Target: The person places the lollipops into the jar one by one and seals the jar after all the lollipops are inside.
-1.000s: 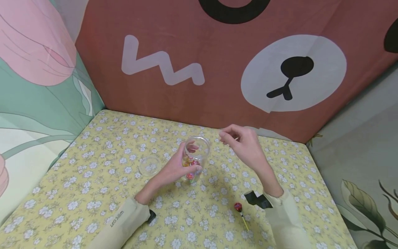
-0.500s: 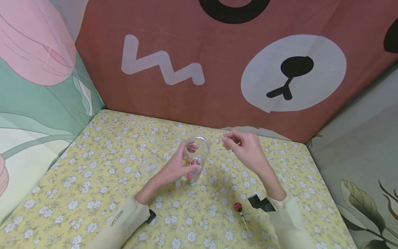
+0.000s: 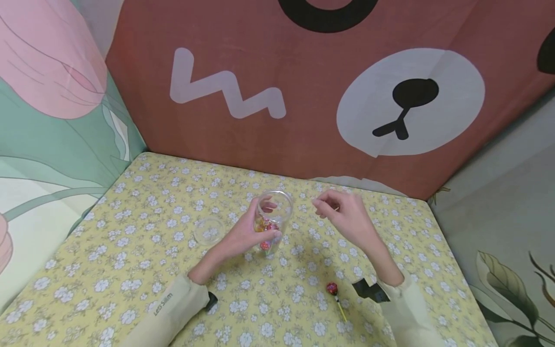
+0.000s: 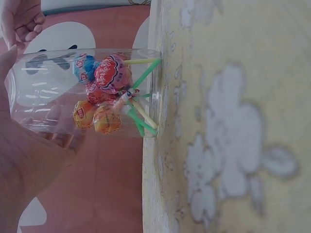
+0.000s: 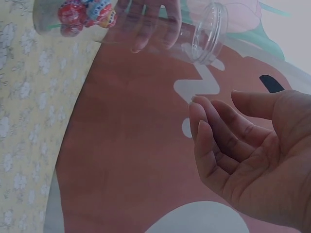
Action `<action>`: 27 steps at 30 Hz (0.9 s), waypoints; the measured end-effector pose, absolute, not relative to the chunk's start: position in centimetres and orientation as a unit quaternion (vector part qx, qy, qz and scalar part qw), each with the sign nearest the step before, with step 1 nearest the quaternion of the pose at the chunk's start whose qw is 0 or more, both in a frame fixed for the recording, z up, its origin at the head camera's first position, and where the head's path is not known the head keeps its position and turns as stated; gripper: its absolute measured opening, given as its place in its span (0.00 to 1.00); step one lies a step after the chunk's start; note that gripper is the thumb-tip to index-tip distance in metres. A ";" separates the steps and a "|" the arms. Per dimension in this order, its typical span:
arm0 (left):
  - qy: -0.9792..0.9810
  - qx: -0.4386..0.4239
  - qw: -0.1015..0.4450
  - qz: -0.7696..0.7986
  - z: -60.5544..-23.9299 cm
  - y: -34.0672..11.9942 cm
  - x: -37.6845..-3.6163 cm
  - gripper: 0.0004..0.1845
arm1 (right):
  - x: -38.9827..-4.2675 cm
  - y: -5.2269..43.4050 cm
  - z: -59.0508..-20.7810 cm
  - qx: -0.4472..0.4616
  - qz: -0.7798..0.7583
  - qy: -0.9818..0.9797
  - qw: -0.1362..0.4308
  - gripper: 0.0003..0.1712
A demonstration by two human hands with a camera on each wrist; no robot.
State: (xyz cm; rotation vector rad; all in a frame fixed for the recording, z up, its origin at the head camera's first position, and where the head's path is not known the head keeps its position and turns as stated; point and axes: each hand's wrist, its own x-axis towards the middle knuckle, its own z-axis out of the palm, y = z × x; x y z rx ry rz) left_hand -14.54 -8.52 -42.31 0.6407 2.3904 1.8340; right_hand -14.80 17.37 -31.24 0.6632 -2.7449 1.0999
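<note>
My left hand (image 3: 240,237) grips a clear plastic jar (image 3: 281,219) that has no lid on, its fingers and thumb wrapped round the side. The jar is upright, its base right at the tablecloth in the left wrist view. Inside, several wrapped lollipops (image 4: 111,74) in red, pink, orange and blue lean together, sticks down. To the right of the jar's mouth my right hand (image 3: 342,217) hovers with loosely curled fingers; the right wrist view shows nothing in its palm. One red lollipop (image 3: 332,288) with a yellow stick lies on the cloth near the right sleeve.
A round clear lid (image 3: 209,231) lies flat left of the jar, beside the left wrist. The yellow flowered tablecloth (image 3: 143,250) covers the table. Behind it rises a brown bear-print wall cloth (image 3: 303,140), with printed curtains on both sides.
My right hand has drifted slightly right and down, away from the jar's mouth. The left hand, jar, lid and loose lollipop have stayed in place.
</note>
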 end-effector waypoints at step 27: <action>0.774 0.212 0.029 0.595 -42.4 -8.5 -14.6 0.46 | -13.4 19.7 -35.8 0.195 0.362 -0.912 0.000 0.08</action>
